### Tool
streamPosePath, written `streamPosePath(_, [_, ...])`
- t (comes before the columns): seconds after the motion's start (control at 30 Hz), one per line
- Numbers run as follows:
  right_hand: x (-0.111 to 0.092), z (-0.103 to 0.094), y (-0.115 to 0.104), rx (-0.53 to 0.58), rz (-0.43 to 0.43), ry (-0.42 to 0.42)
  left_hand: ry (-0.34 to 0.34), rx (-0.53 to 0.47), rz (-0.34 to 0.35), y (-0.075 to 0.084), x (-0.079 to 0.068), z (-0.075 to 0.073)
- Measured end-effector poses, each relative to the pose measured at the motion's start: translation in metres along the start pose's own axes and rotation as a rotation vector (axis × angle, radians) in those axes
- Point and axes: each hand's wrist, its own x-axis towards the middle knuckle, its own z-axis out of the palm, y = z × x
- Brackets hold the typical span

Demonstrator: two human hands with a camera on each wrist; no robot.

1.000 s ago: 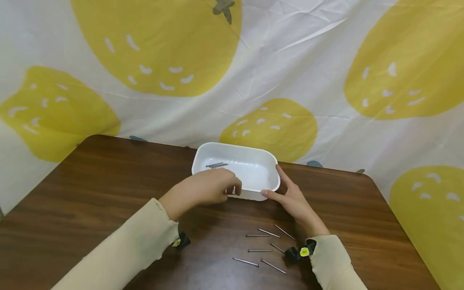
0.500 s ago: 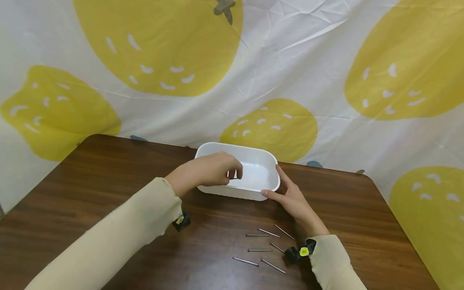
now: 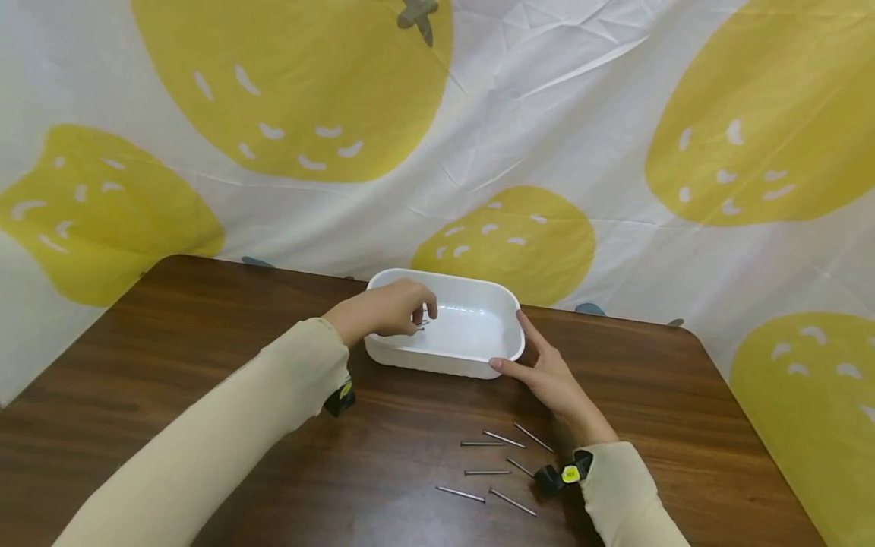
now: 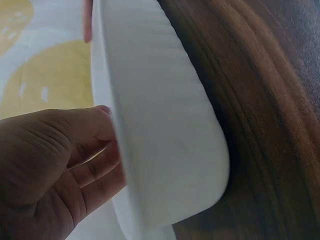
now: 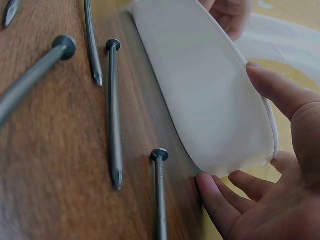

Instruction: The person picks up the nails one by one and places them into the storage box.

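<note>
A white rectangular tray [image 3: 472, 334] with rounded corners stands near the table's back edge. My left hand [image 3: 393, 308] reaches over its near wall into the left part, fingers curled. Nail ends [image 3: 421, 327] show at those fingertips, where I seem to pinch a nail; the tray wall hides the fingertips in the left wrist view. My right hand [image 3: 550, 376] grips the tray's right end, with the thumb [image 5: 280, 92] on the near rim and the fingers spread around the end wall. Several steel nails [image 3: 488, 472] lie loose on the table before the tray.
The dark wooden table [image 3: 239, 365] has rounded far corners. Right behind it hangs a white cloth [image 3: 513, 152] with yellow fruit prints. Close to the loose nails is the right wrist's black camera [image 3: 549, 480].
My left hand rose over the tray's near wall and into it, then shifted slightly left and back. The right hand keeps its grip, and the loose nails on the table stay put.
</note>
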Motion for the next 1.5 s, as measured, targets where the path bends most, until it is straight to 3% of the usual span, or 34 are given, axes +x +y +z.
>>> streamPosePath(0.4, [0.002, 0.001, 0.001, -0.033, 0.002, 0.02, 0.024, -0.023, -0.088, -0.021, 0.011, 0.02])
streamPosePath(0.7, [0.001, 0.002, 0.002, -0.014, -0.001, 0.021, 0.021, 0.015, -0.104, -0.031, 0.019, 0.034])
streamPosePath(1.03, [0.004, 0.005, 0.003, 0.0, -0.02, 0.018, 0.006, 0.035, -0.114, -0.03, 0.014, 0.034])
streamPosePath(1.5, [0.001, 0.0, 0.005, 0.012, -0.015, 0.023, 0.014, 0.056, -0.119, -0.027, 0.02, 0.033])
